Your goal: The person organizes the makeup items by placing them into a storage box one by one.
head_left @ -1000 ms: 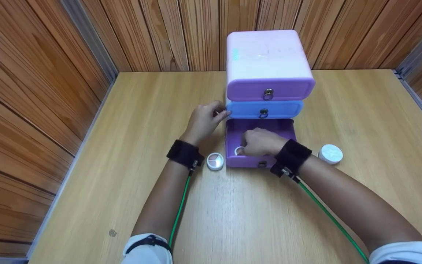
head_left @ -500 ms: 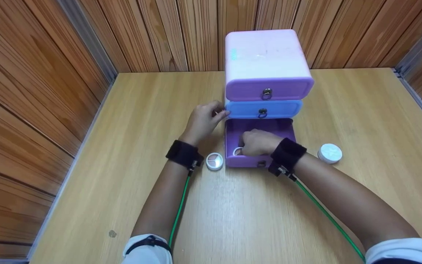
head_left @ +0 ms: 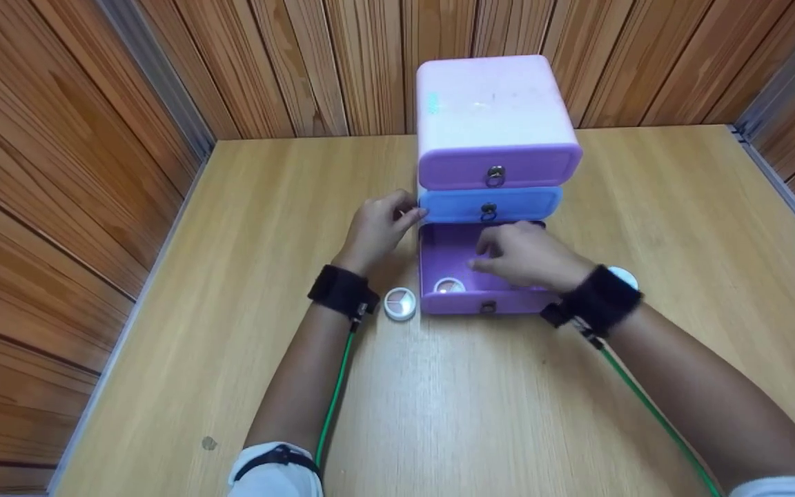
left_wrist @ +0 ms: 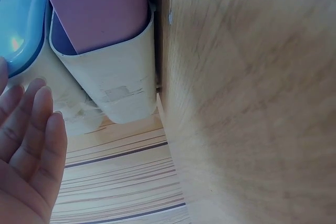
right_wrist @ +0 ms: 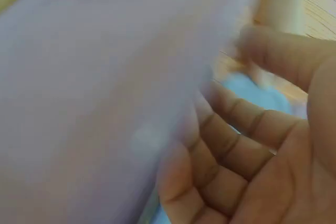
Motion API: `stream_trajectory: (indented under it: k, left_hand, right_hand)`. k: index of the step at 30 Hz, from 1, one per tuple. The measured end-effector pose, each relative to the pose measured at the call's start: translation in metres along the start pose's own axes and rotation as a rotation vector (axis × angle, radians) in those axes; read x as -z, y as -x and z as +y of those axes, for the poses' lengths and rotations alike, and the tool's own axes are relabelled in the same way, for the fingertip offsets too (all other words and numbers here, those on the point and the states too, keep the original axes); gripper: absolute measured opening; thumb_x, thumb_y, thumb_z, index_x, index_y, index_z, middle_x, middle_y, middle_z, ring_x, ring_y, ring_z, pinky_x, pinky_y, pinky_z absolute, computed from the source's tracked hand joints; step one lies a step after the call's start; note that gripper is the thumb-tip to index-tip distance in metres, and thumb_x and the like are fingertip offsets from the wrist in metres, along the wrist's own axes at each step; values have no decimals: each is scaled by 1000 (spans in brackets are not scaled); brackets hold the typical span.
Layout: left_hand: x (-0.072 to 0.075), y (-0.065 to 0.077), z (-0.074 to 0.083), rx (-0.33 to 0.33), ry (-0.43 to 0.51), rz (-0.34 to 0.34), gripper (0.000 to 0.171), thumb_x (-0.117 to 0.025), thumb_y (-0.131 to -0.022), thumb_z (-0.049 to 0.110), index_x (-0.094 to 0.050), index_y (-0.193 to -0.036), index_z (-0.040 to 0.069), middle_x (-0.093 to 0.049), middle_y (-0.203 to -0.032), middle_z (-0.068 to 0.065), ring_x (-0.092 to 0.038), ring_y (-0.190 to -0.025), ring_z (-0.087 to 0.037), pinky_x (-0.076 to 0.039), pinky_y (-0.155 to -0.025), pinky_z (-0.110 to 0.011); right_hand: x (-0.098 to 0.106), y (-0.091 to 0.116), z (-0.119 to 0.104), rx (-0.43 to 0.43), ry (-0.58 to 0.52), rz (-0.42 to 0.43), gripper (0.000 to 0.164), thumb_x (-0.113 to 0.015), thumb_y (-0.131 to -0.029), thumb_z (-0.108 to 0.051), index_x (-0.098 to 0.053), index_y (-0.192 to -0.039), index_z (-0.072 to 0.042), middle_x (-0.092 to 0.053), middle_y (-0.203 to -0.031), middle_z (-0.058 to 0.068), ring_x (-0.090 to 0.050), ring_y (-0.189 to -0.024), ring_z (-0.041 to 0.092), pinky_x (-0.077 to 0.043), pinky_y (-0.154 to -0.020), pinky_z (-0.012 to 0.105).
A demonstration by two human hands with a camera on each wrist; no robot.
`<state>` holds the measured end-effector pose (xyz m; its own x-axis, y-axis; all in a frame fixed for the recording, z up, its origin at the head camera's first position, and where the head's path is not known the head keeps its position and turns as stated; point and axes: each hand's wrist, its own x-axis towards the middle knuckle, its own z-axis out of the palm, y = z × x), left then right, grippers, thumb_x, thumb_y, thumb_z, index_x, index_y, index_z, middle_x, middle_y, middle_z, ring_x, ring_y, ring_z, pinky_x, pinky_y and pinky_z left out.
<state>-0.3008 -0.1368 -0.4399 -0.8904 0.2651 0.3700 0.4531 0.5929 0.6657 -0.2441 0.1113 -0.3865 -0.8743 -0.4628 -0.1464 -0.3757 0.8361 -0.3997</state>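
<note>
A small drawer cabinet (head_left: 494, 103) stands at the back of the table, its bottom purple drawer (head_left: 528, 301) pulled out. In that drawer, near its front left corner, lies a small round white-rimmed case (head_left: 449, 285). My right hand (head_left: 528, 255) is above the drawer, fingers loosely bent, thumb and forefinger apart, and holds nothing. In the right wrist view the drawer's purple front is blurred beside the fingers. My left hand (head_left: 377, 228) touches the cabinet's left side at the edge of the shut blue drawer (left_wrist: 21, 24); its fingers look fairly straight in the left wrist view.
A similar round case (head_left: 399, 304) with a three-part face lies on the table left of the open drawer. A round white container (head_left: 623, 277) at right is partly hidden by the right wrist. Wood-panelled walls (head_left: 342, 62) bound the table behind and at the sides.
My right hand has let go of the round case in the drawer and moved up and right, its fingers parting. The left hand stays at the cabinet's side.
</note>
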Motion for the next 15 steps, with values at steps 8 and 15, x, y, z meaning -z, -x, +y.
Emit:
stream_trajectory:
  k: [8,15]
  left_hand:
    - [-1,-1,-1,-17,6,10,23,-66,-93,33,-71,-101,11,-70,-89,4,-61,-76,-9,-50,-70,-23]
    - [-1,-1,-1,-16,-4,9,25,-66,-94,33,-71,-100,10,-69,-88,4,-61,-76,-9,-50,-70,-23]
  right_hand:
    - [37,57,41,-54,-39,219,38,-63,-93,-47,-71,-103,-11,-67,-86,0,-61,-78,18,-50,-69,39]
    - [26,93,91,-134,-9,275,47,-61,-94,-46,-67,-113,-4,-67,-94,11,-62,-82,26,-48,-68,44]
